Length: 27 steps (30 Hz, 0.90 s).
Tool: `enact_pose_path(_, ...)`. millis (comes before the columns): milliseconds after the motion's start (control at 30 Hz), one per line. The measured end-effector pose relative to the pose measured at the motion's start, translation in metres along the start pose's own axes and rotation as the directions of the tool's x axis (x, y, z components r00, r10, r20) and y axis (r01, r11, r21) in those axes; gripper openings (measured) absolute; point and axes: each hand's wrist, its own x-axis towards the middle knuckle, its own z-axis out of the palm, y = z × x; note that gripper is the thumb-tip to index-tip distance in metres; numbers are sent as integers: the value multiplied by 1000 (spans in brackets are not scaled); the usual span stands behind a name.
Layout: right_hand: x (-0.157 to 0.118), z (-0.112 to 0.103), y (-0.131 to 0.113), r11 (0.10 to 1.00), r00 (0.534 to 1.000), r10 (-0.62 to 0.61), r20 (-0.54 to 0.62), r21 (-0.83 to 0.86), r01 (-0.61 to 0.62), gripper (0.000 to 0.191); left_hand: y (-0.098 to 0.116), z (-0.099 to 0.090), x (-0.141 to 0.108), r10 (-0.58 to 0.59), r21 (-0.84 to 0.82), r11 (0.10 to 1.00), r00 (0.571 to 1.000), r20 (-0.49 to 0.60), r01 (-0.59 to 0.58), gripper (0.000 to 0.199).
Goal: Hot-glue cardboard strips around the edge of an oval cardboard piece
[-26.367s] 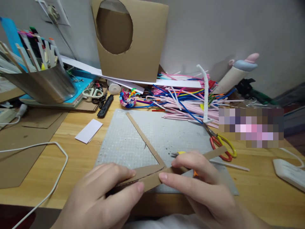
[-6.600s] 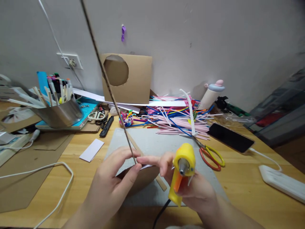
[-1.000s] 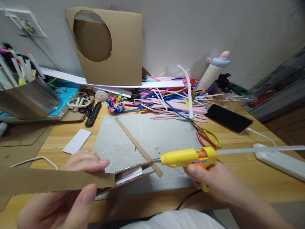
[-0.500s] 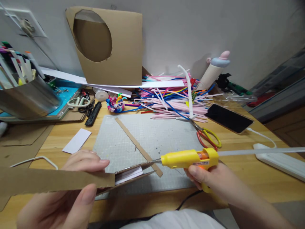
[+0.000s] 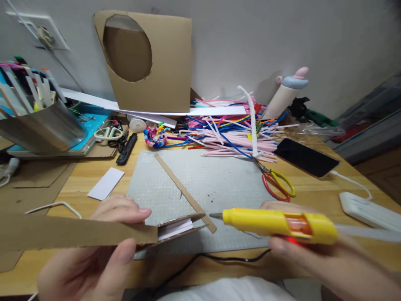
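Observation:
My left hand (image 5: 103,251) pinches a flat cardboard piece (image 5: 183,218) whose layered end, with white paper layers (image 5: 175,229) inside, points right. A long cardboard strip (image 5: 69,232) lies along it and runs out to the left edge. My right hand (image 5: 300,251) is wrapped round a yellow glue gun (image 5: 257,222) with a glue stick at its rear and a small red light. The gun's metal tip stands just right of the cardboard end, apart from it. Below them, a narrow cardboard strip (image 5: 184,192) lies diagonally on the grey cutting mat (image 5: 232,179).
Behind the mat lie pipe cleaners (image 5: 225,136), scissors (image 5: 278,184) and a phone (image 5: 307,158). A cardboard panel with an oval hole (image 5: 169,62) leans on the wall. On the left are a pen holder (image 5: 53,129), a black cutter (image 5: 127,149) and white paper (image 5: 106,183). A power strip (image 5: 369,211) lies right.
My right hand has drawn the glue gun right, so its tip has left the cardboard end. The whole view has shifted slightly. My left hand keeps its hold.

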Motion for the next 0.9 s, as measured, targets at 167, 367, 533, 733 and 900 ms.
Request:
enact_pose_path(167, -2, 15, -10, 949, 982, 88, 165, 286, -133, 42, 8, 4, 6, 90, -18, 996, 992, 85, -88, 28)
enact_pose_path(367, 4, 36, -35, 953, 967, 34, 251, 284, -107, 45, 8, 6, 9, 109, -18, 994, 983, 147, -108, 29)
enact_pose_path(533, 4, 42, -41, 941, 981, 6, 196, 329, -72, 42, 14, 6, 13, 133, 2, 991, 977, 165, -136, 27)
enact_pose_path(733, 5, 43, -41, 974, 991, -19, 135, 228, -13, 58, 15, 6, 13, 145, 22, 988, 974, 174, -151, 26)
enact_pose_path(900, 5, 43, -43, 971, 993, -7, 122, 237, -23, 54, 15, 7, 14, 143, 37, 988, 974, 178, -152, 25)
